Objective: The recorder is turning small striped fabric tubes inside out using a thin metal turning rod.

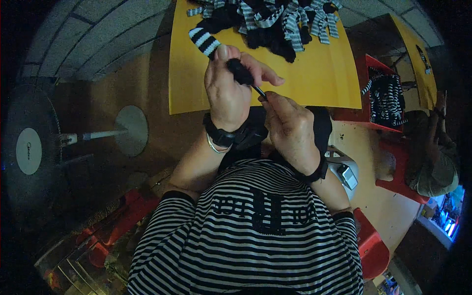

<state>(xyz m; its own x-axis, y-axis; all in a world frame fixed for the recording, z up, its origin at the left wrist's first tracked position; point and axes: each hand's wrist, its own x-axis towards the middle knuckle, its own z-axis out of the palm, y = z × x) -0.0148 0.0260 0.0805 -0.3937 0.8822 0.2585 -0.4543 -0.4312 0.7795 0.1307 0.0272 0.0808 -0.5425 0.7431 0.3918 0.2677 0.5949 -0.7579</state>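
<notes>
My left hand (pixel 227 91) is closed around a striped knitted piece (pixel 204 43), black and white, whose end sticks out past the thumb. A black fuzzy part (pixel 240 72) shows between its thumb and fingers; whether it is the same piece I cannot tell. My right hand (pixel 293 129) pinches a thin dark rod (pixel 258 92). The rod's far end meets the black fuzzy part, and its tip is hidden there. Both hands are held over the near edge of a yellow table (pixel 314 81).
Striped and black knitted pieces (pixel 275 22) lie heaped on the table's far side. Right of it, a red bin (pixel 366 105) holds more striped pieces. A fan (pixel 29 150) stands at the left. Another person (pixel 432 167) sits at far right by a second yellow table (pixel 418 59).
</notes>
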